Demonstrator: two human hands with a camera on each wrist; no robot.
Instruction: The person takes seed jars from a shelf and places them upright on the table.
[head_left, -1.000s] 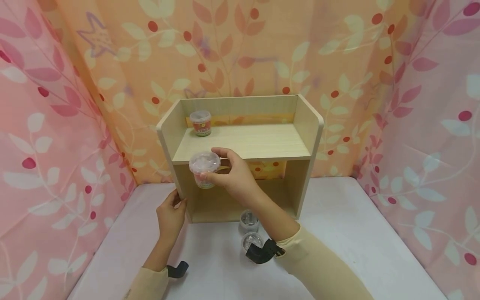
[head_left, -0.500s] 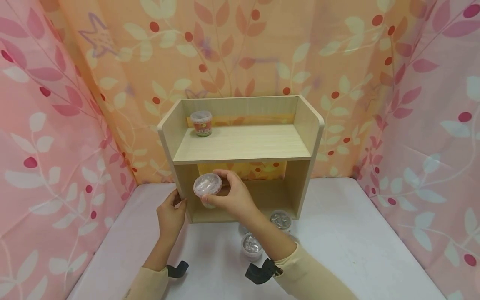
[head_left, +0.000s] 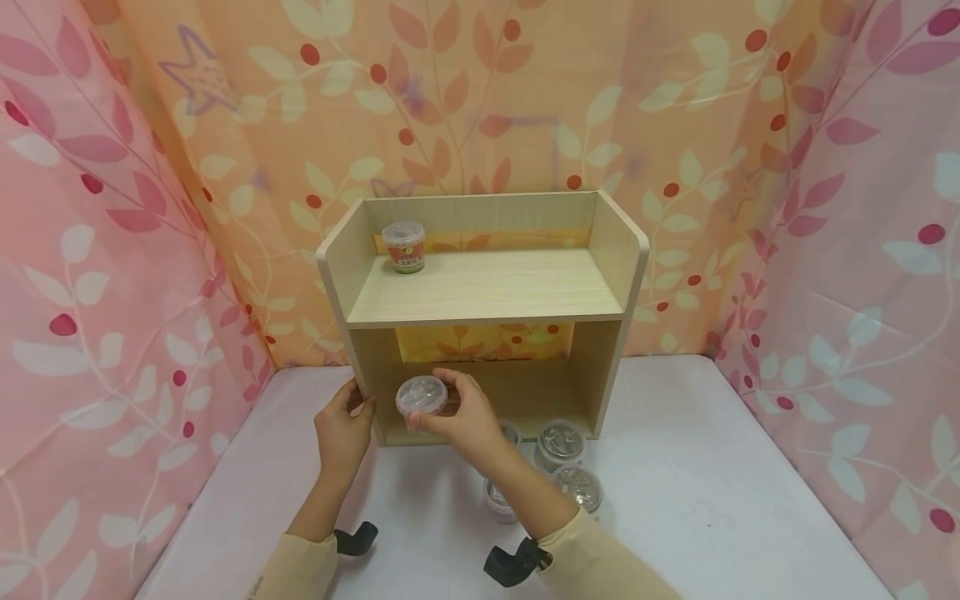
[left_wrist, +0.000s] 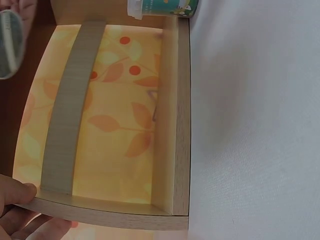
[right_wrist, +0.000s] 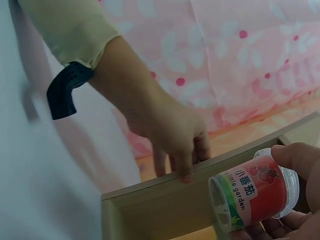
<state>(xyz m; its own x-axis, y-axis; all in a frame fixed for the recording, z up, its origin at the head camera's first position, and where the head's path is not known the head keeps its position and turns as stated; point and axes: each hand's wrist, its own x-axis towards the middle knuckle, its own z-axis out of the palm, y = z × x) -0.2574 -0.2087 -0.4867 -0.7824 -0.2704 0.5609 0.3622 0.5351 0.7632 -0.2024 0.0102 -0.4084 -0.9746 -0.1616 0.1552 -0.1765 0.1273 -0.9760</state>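
My right hand point(head_left: 465, 421) grips a clear lidded plastic cup point(head_left: 420, 396) near its rim, in front of the lower compartment of a pale wooden shelf point(head_left: 483, 318). The right wrist view shows this cup's red label point(right_wrist: 267, 187) with tomatoes and "little garden" printed on it. On the shelf's left side panel point(left_wrist: 105, 214), my left hand point(head_left: 343, 433) pinches the edge, thumb on one face and fingers on the other. A similar cup point(head_left: 405, 248) stands upright at the left of the upper level.
Several lidded cups stand on the white table point(head_left: 660, 467) before the shelf's right part, among them a front cup point(head_left: 579, 487) and a rear cup point(head_left: 561, 442); my right forearm partly hides others. A patterned curtain point(head_left: 480, 100) hangs behind the shelf.
My right hand has lowered the cup from the upper level's front edge to the lower compartment, slightly rightward. More table cups have come into sight. The left hand has stayed put.
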